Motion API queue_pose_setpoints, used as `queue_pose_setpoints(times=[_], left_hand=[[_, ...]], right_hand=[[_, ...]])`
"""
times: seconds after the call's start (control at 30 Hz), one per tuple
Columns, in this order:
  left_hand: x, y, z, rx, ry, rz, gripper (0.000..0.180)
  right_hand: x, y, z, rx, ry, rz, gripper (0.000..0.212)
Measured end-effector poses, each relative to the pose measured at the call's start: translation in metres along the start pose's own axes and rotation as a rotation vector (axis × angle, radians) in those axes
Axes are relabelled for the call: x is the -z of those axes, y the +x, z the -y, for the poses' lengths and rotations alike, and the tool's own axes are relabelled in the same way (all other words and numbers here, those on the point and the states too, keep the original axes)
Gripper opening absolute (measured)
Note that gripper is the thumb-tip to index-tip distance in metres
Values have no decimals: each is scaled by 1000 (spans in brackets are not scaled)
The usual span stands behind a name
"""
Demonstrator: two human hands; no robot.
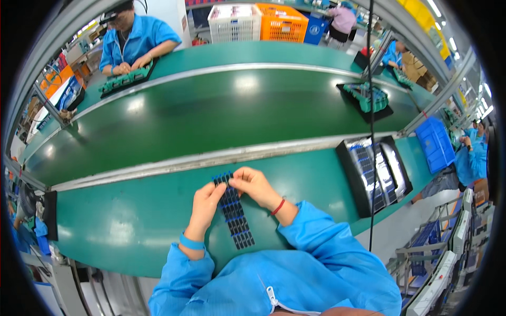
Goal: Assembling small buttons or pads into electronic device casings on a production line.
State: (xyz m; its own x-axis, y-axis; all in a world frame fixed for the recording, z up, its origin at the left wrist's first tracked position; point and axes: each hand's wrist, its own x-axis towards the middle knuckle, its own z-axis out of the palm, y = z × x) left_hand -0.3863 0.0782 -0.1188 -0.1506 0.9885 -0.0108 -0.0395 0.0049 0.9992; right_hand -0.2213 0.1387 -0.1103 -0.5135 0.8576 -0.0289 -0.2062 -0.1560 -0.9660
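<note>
A long black strip panel with rows of small dark rectangles and blue lines between them lies over the green bench, its far end between my hands. My left hand pinches its left edge near that end, thumb on top. On the opposite side, my right hand has thumb and fingers closed on the far right corner. The panel's near end points toward my body. What lies under my fingertips is hidden.
To the right stands a black tray holding similar dark panels in shiny wrap. Behind it is a blue bin. A conveyor belt runs beyond a metal rail, carrying a green part on a black mat. A dark cable hangs at right. Co-workers sit across.
</note>
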Motion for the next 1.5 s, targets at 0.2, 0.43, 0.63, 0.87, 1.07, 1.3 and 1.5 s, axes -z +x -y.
queue_pose_setpoints(times=[0.2,0.43,0.63,0.87,1.07,1.3,1.5], left_hand=[[0,-9,-5,11,-3,-8,33],[7,-7,5,-16,19,25,21],[-2,-8,-10,-13,-122,21,25],[3,-6,3,-30,-17,39,29],[-1,-8,-3,-4,-109,56,28],[-2,-9,-2,-32,-141,38,23],[-5,-12,-6,-25,-179,26,24]], right_hand=[[-3,-6,2,-23,11,37,16],[-4,-7,9,-50,4,85,11],[1,-7,9,-40,2,117,13],[1,-6,8,-61,24,126,10],[4,-8,8,-73,15,111,11],[0,-8,10,-64,66,103,13],[1,-10,10,-75,60,121,14]])
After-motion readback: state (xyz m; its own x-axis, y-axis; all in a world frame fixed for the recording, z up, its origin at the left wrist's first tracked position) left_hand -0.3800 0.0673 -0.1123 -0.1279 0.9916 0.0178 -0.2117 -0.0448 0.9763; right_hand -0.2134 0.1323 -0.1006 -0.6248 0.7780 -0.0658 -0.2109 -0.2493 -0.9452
